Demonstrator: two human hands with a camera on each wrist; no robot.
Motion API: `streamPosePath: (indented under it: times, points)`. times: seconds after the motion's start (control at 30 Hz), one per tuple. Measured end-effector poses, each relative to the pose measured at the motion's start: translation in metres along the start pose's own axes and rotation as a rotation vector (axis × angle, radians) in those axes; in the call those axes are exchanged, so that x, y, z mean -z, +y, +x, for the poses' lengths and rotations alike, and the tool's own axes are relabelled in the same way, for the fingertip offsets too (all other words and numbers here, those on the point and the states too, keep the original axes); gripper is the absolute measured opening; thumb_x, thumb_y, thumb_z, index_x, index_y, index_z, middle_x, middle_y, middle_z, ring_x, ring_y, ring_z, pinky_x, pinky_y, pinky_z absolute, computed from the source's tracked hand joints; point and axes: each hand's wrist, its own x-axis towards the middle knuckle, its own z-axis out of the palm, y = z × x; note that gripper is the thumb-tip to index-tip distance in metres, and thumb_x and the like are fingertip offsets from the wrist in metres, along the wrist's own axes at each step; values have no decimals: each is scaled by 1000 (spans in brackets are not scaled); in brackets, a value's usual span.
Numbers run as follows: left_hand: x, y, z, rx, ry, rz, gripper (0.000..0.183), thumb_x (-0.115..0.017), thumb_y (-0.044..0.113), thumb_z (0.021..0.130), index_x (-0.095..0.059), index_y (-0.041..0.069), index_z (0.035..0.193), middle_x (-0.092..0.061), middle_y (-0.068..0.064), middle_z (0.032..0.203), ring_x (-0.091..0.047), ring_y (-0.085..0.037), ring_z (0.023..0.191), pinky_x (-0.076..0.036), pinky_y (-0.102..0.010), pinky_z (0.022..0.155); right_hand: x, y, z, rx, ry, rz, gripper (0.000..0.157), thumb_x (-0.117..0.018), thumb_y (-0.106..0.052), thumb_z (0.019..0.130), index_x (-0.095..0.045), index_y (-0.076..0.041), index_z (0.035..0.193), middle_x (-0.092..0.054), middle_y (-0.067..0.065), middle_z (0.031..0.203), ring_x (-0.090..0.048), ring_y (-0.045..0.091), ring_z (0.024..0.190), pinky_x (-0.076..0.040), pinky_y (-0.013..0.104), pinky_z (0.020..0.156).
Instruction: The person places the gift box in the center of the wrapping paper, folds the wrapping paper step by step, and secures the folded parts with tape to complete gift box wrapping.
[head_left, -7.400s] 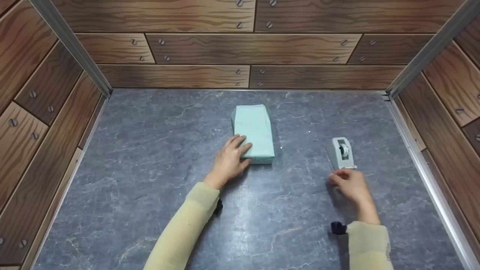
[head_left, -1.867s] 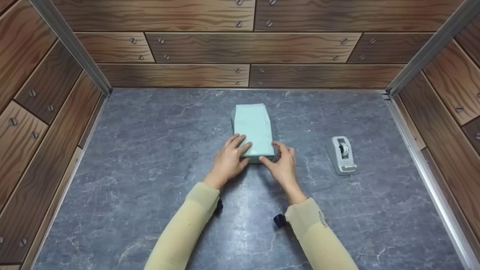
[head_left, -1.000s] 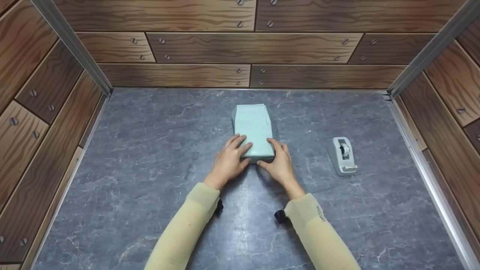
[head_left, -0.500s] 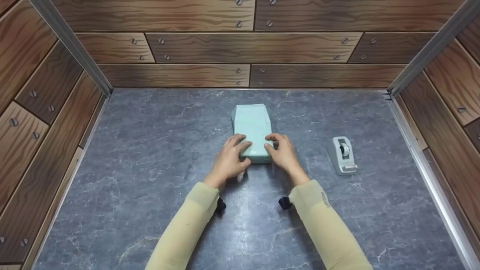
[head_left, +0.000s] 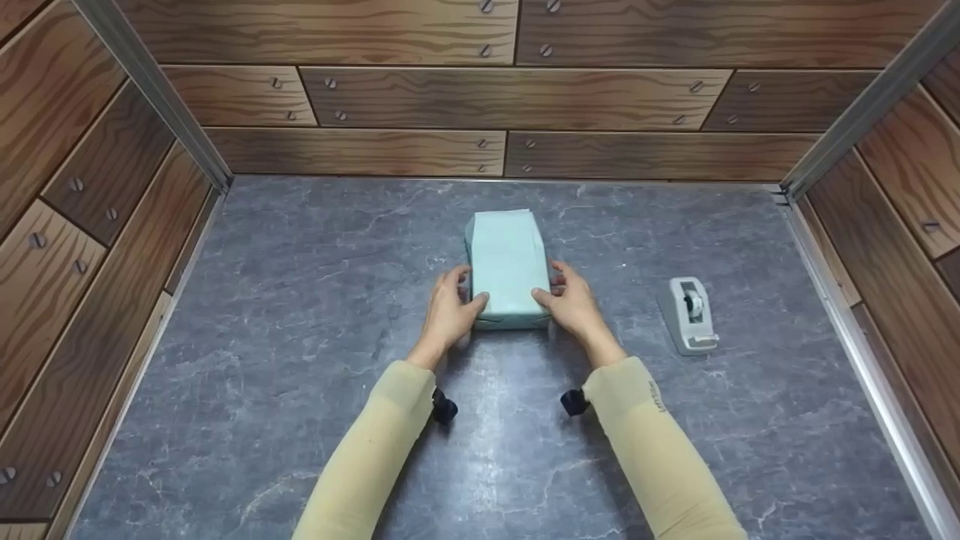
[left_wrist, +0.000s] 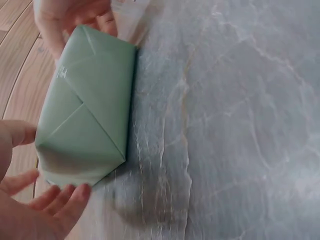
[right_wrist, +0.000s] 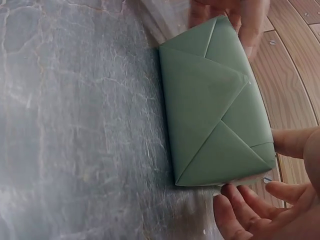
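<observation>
A box wrapped in pale green paper [head_left: 510, 262] lies lengthwise on the grey marbled surface. My left hand [head_left: 450, 311] grips its left side near the front, thumb on the top face and fingers down along the side. My right hand [head_left: 574, 304] mirrors that on the right side, with the thumb on the top edge. The near end of the wrapped box [left_wrist: 90, 100] shows triangular folded flaps, and a small shiny mark sits near its upper edge in the left wrist view. The box's underside is hidden.
A light grey tape dispenser [head_left: 691, 315] stands to the right of the box, apart from my hands. Wood-plank-patterned walls [head_left: 510, 97] close off the back and both sides, with metal rails [head_left: 862, 352] along the edges.
My right hand left the tape dispenser, worked at the box's near end, then moved to its right side. My left hand slid off the top onto the left side. The box stays nearly in place.
</observation>
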Motion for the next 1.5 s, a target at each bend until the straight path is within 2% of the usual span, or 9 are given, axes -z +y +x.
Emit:
streamPosePath:
  times: [0.13, 0.23, 0.43, 0.67, 0.87, 1.0, 1.23, 1.33, 1.5]
  points:
    - [0, 0, 3, 85, -91, -37, 51, -58, 27, 88, -43, 6, 133, -54, -13, 118, -57, -20, 101, -47, -31, 81, 1, 1, 2, -18, -19, -8, 62, -60, -21, 88, -32, 0, 139, -47, 20, 125, -48, 30, 112, -42, 39, 89]
    - [0, 1, 4, 113, -132, -54, 49, -56, 27, 90, -45, 6, 133, -56, -10, 117, -56, -18, 103, -47, -30, 82, 1, 2, 2, -1, -45, -6, 59, -58, -20, 90, -33, 1, 138, -46, 20, 126, -48, 30, 113, -43, 39, 88]
    - [1, 1, 3, 125, -152, -125, 49, -57, 23, 89, -44, 4, 133, -56, -12, 116, -55, -21, 105, -48, -30, 81, 2, 5, -1, 26, -65, 11, 57, -58, -19, 90, -34, 0, 138, -46, 19, 126, -49, 29, 111, -44, 38, 86]
    - [4, 4, -3, 130, -146, -197, 59, -62, 14, 85, -37, 0, 136, -51, -14, 120, -54, -23, 106, -49, -28, 79, 3, 7, -9, 49, -24, 92, 58, -64, -13, 85, -37, 0, 135, -47, 19, 123, -49, 30, 108, -43, 40, 88]
    - [6, 11, -5, 99, -115, -173, 68, -67, 3, 78, -35, 1, 137, -49, -14, 120, -52, -26, 108, -47, -29, 82, 5, 7, -18, 71, 27, 142, 63, -70, -11, 79, -39, -5, 134, -48, 14, 120, -50, 28, 106, -44, 40, 84]
    - [7, 14, -6, 54, -94, -175, 68, -66, -1, 76, -36, 1, 136, -49, -13, 119, -51, -26, 110, -48, -28, 80, 3, 8, -22, 120, 88, 148, 67, -71, -6, 76, -38, -1, 135, -49, 13, 120, -50, 27, 106, -45, 40, 85]
    - [5, 17, -10, -40, -11, -184, 51, -64, -5, 76, -47, 5, 123, -53, -10, 108, -54, -24, 106, -49, -26, 78, -1, 13, -28, 175, 210, 152, 53, -69, 0, 77, -49, -4, 126, -55, 11, 115, -54, 23, 98, -47, 38, 78]
    - [4, 16, -11, -96, 21, -192, 42, -63, -7, 76, -50, 5, 114, -54, -10, 106, -55, -24, 104, -50, -28, 77, -2, 14, -31, 211, 258, 161, 48, -68, 3, 77, -52, -1, 122, -56, 14, 114, -56, 26, 98, -47, 41, 79]
    - [4, 12, -16, -156, 22, -178, 33, -61, -9, 74, -50, 5, 102, -53, -10, 102, -55, -24, 105, -50, -26, 77, -3, 19, -38, 230, 291, 171, 42, -68, 4, 75, -54, 1, 116, -57, 17, 111, -58, 30, 98, -48, 39, 80]
